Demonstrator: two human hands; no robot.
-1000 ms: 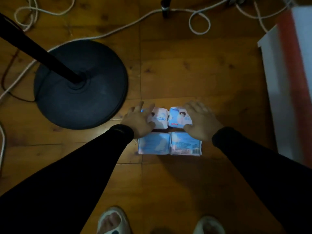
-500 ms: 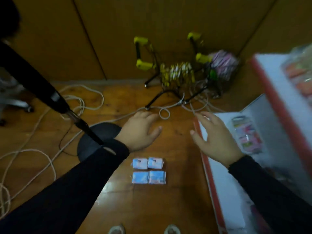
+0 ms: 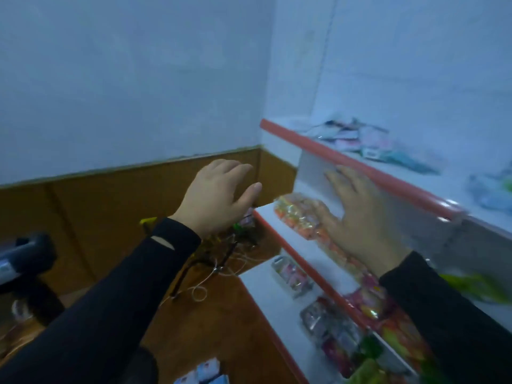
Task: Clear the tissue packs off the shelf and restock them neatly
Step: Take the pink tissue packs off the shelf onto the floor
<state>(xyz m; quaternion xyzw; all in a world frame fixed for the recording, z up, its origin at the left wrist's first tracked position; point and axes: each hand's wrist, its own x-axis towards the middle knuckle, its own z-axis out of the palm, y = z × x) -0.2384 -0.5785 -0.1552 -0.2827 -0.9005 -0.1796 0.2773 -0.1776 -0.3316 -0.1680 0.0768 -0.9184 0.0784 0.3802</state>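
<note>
grip: left hand [image 3: 219, 195] and right hand [image 3: 360, 217] both raised with fingers spread, holding nothing.
right hand: in front of the white shelf unit with red edge strips [image 3: 360, 164], just under its top front edge.
small blue-and-white tissue packs [image 3: 205, 372]: lying close together on the brown wooden floor [image 3: 221, 314], near the shelf's foot.
top shelf: blurred pale packets [image 3: 368, 139] piled toward its back.
lower shelves: orange and pink wrapped snacks [image 3: 302, 214] along the front edges.
</note>
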